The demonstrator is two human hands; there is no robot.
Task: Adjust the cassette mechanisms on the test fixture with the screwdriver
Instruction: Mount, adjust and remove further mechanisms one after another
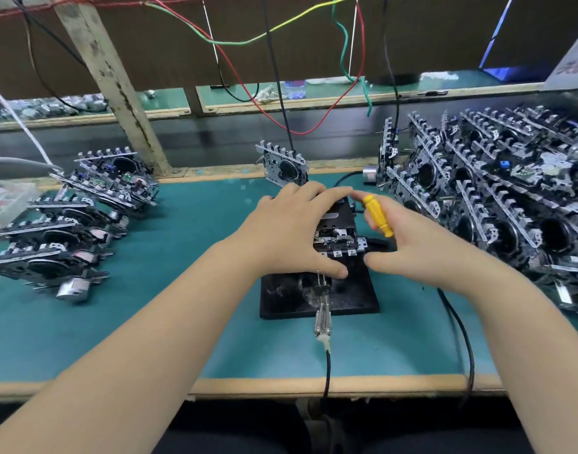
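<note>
A cassette mechanism (338, 232) sits on the black test fixture (343, 298) at the middle of the green mat. My left hand (289, 229) grips the mechanism from the left, fingers over its far edge and thumb at its near edge. My right hand (409, 245) holds a yellow-handled screwdriver (377, 216) against the palm, handle pointing up and away; its thumb touches the mechanism's near right corner. The screwdriver's tip is hidden behind the hand.
A large heap of cassette mechanisms (497, 188) fills the right side. Smaller stacks (78, 221) lie at the left. One mechanism (282, 167) stands upright behind the fixture. A metal clip on a black cable (323, 317) lies in front. Coloured wires (281, 40) hang above.
</note>
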